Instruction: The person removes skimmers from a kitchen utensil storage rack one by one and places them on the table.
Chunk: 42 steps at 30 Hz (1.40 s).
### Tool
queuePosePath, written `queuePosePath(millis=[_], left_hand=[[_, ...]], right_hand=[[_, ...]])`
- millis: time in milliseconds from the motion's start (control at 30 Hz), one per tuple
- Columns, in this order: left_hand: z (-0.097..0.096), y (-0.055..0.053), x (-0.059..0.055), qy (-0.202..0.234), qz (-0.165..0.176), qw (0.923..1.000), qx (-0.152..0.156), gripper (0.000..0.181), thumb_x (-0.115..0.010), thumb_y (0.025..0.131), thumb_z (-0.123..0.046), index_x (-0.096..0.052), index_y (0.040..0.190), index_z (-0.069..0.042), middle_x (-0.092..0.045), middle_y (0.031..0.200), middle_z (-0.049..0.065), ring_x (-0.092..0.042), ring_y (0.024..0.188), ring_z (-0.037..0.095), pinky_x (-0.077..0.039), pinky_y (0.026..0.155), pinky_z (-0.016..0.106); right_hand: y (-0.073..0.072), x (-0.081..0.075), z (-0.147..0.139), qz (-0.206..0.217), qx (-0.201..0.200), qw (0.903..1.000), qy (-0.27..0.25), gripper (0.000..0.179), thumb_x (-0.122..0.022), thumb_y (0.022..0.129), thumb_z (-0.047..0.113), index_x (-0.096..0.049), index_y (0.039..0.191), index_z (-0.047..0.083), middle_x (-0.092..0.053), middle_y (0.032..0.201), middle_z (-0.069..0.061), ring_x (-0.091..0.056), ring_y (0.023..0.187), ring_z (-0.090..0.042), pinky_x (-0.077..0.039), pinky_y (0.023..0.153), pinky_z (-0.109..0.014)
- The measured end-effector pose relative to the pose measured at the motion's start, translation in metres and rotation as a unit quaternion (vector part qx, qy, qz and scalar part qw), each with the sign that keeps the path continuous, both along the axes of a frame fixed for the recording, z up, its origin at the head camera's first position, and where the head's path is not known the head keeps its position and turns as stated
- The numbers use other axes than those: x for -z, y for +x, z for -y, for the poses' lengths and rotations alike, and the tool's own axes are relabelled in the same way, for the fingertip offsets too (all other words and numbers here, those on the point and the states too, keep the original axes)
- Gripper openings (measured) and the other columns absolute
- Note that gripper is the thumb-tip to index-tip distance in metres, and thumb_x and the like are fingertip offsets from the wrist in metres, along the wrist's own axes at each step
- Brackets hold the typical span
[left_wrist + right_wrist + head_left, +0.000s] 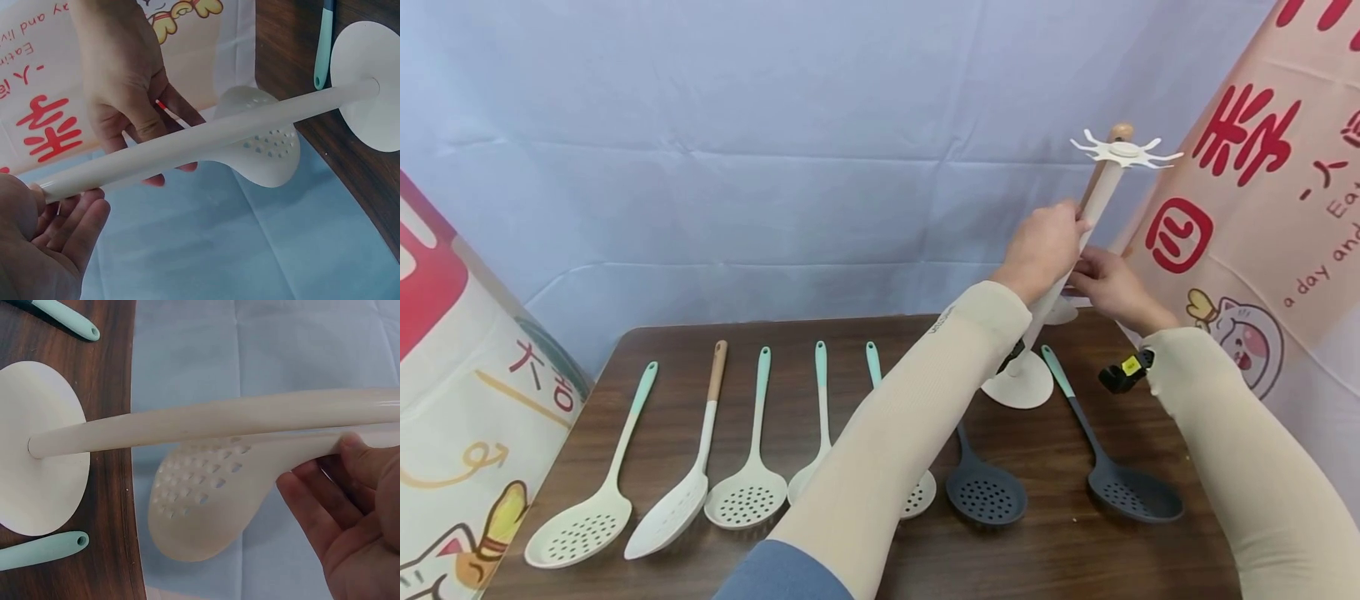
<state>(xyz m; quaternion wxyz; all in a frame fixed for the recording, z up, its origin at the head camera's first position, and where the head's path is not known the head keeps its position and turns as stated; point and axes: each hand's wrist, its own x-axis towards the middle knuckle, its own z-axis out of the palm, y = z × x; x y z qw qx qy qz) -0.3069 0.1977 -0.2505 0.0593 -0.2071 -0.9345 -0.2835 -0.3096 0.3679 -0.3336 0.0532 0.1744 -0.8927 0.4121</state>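
A white utensil stand with a slim pole and a ring of hooks stands at the table's far right. My left hand grips its pole below the hooks. Behind the pole, my right hand pinches the neck of a white skimmer between thumb and fingers. The skimmer's wooden handle runs up along the pole, its tip above the hooks; its perforated bowl hangs low, beyond the table edge in the wrist views. Whether my left fingers also touch the handle is hidden.
Several skimmers lie in a row on the brown table: cream ones with mint handles, a white one with a wooden handle, and dark grey ones on the right. A pale cloth hangs behind the table.
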Motion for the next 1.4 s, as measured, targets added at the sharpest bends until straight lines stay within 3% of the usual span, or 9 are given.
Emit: queuePosePath(millis=[167,233,400,733,800,967,1133,1233,1400], left_hand=[[0.0,-0.001,0.0,0.001,-0.004,1.0,0.0,0.024,-0.049,0.107,-0.04,-0.063,0.122,-0.025,-0.068,0.102,-0.01,-0.065,0.091,0.006,-0.051,0.078,0.021],[0.001,-0.001,0.001,0.002,-0.003,1.0,0.0,0.024,-0.049,0.107,-0.04,-0.063,0.122,-0.025,-0.068,0.102,-0.01,-0.065,0.091,0.006,-0.051,0.077,0.021],[0.001,-0.001,0.002,0.003,0.003,1.0,0.0,0.025,-0.048,0.107,-0.04,-0.062,0.12,-0.024,-0.067,0.102,-0.009,-0.065,0.09,0.007,-0.051,0.077,0.022],[0.003,-0.002,0.003,-0.001,-0.03,0.9996,0.001,0.024,-0.05,0.107,-0.038,-0.064,0.121,-0.023,-0.071,0.105,-0.008,-0.067,0.09,0.007,-0.052,0.074,0.022],[0.003,-0.002,0.003,-0.007,-0.036,0.9993,-0.001,0.024,-0.05,0.107,-0.037,-0.064,0.119,-0.023,-0.071,0.105,-0.008,-0.067,0.09,0.007,-0.052,0.074,0.021],[0.002,-0.001,0.004,-0.007,-0.032,0.9995,-0.002,0.023,-0.05,0.107,-0.038,-0.064,0.118,-0.024,-0.07,0.102,-0.008,-0.064,0.085,0.006,-0.05,0.072,0.021],[-0.002,0.0,0.005,-0.006,-0.023,0.9997,-0.004,0.025,-0.049,0.107,-0.039,-0.064,0.123,-0.026,-0.069,0.1,-0.01,-0.063,0.082,0.005,-0.05,0.071,0.02],[-0.003,0.0,0.005,-0.01,-0.024,0.9996,-0.007,0.026,-0.049,0.107,-0.039,-0.064,0.125,-0.027,-0.069,0.1,-0.011,-0.063,0.084,0.004,-0.05,0.072,0.02],[-0.003,0.0,0.005,-0.014,-0.03,0.9994,-0.007,0.026,-0.049,0.107,-0.039,-0.065,0.125,-0.027,-0.07,0.101,-0.011,-0.064,0.087,0.004,-0.05,0.074,0.02]], right_hand=[[0.0,-0.001,0.002,-0.003,0.014,0.9998,0.017,0.037,-0.053,0.105,0.004,-0.047,0.138,-0.012,-0.065,0.121,-0.028,-0.061,0.09,0.011,-0.056,0.075,-0.016],[0.0,-0.003,0.004,0.005,0.019,0.9996,0.019,0.038,-0.052,0.106,0.006,-0.046,0.14,-0.01,-0.06,0.127,-0.034,-0.061,0.091,0.01,-0.058,0.078,-0.022],[0.002,-0.006,0.007,0.028,0.039,0.9985,0.025,0.041,-0.052,0.107,0.013,-0.046,0.143,-0.004,-0.059,0.132,-0.033,-0.066,0.096,0.002,-0.059,0.082,-0.032],[0.002,-0.009,-0.009,0.044,0.088,0.9936,0.055,0.036,-0.052,0.106,0.006,-0.046,0.136,-0.012,-0.06,0.121,-0.039,-0.072,0.093,-0.028,-0.061,0.074,-0.033],[0.003,-0.01,-0.014,0.053,0.092,0.9927,0.057,0.035,-0.053,0.105,0.006,-0.047,0.133,-0.013,-0.06,0.12,-0.038,-0.072,0.092,-0.026,-0.062,0.075,-0.035],[0.008,-0.012,-0.026,0.071,0.095,0.9912,0.058,0.034,-0.057,0.104,0.006,-0.048,0.129,-0.015,-0.062,0.115,-0.034,-0.069,0.081,-0.008,-0.062,0.075,-0.037],[0.014,-0.012,-0.037,0.076,0.099,0.9892,0.077,0.034,-0.062,0.101,0.007,-0.05,0.124,-0.016,-0.07,0.104,-0.031,-0.068,0.07,-0.002,-0.061,0.066,-0.027],[0.018,-0.013,-0.04,0.083,0.095,0.9873,0.097,0.034,-0.063,0.101,0.007,-0.05,0.122,-0.016,-0.07,0.101,-0.031,-0.069,0.068,-0.005,-0.06,0.063,-0.025],[0.026,-0.016,-0.047,0.11,0.095,0.9809,0.129,0.038,-0.066,0.099,0.008,-0.048,0.123,-0.016,-0.068,0.101,-0.032,-0.074,0.075,-0.022,-0.062,0.066,-0.035]])
